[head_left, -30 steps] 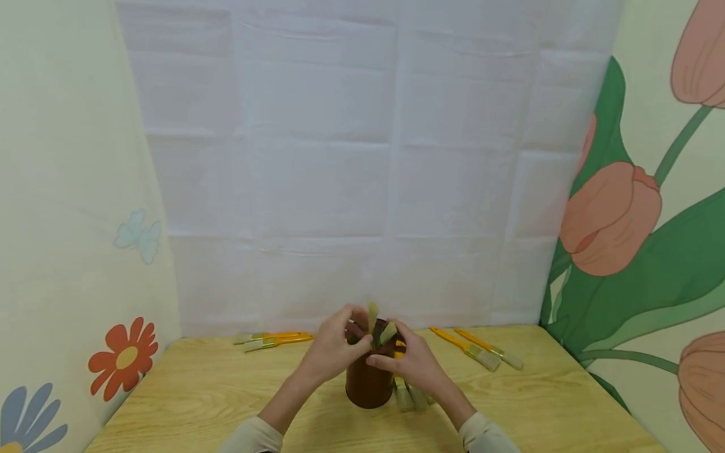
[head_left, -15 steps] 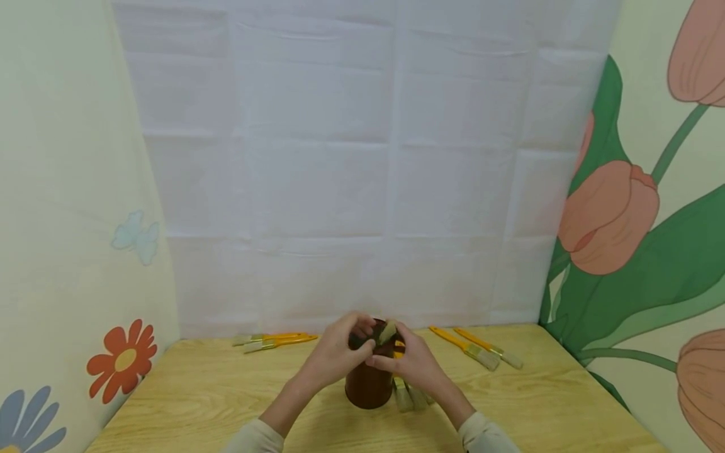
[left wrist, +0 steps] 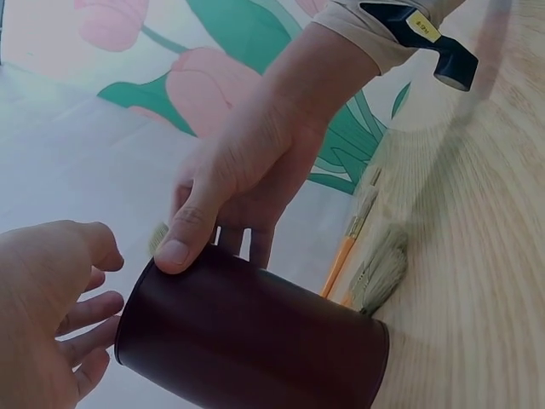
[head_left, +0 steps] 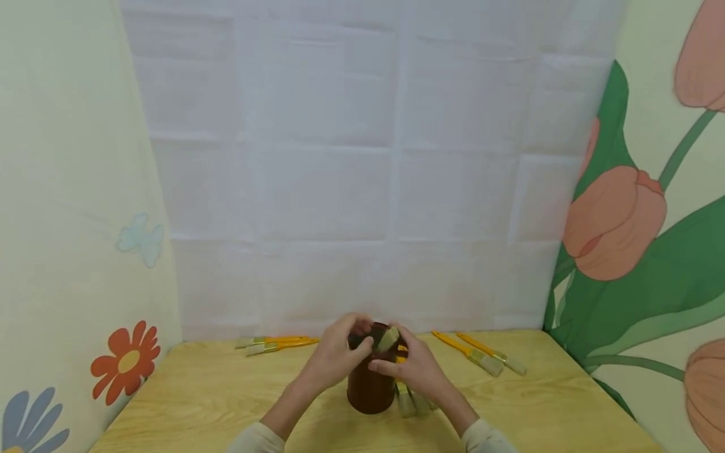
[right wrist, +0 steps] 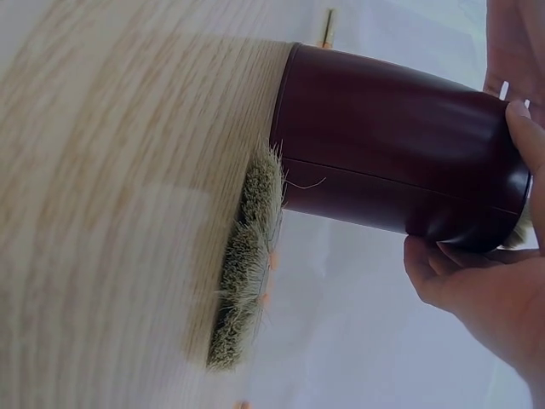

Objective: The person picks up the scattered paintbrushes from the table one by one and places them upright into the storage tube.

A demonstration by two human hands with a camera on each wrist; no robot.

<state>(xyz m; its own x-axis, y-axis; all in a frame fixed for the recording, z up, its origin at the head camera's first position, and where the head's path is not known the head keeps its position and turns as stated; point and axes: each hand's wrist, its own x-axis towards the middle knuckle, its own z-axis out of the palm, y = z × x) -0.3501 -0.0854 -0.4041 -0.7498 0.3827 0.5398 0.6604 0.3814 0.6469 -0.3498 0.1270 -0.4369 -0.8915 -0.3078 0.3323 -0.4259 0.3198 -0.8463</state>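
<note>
A dark brown pen holder point(head_left: 370, 391) stands upright on the wooden table, with the pale bristles of a paintbrush point(head_left: 387, 340) showing at its mouth. My right hand point(head_left: 416, 366) grips the holder near its rim, thumb on the near side. In the right wrist view, fingers of the right hand point(right wrist: 485, 298) lie along the side of the holder point(right wrist: 392, 136). My left hand point(head_left: 338, 353) is at the left of the rim. The left wrist view shows the left hand point(left wrist: 43, 298) with fingers loosely bent, nothing visible between them. The holder's inside is mostly hidden.
Several brushes point(head_left: 406, 402) lie just right of the holder, partly under my right hand. More orange-handled brushes lie at the back left point(head_left: 283, 344) and two brushes point(head_left: 481, 360) at the back right. A white cloth point(head_left: 317, 189) hangs behind the table.
A second brush that stuck up beside my left fingers a second ago has sunk out of sight at the holder's mouth. Both hands stay about where they were.
</note>
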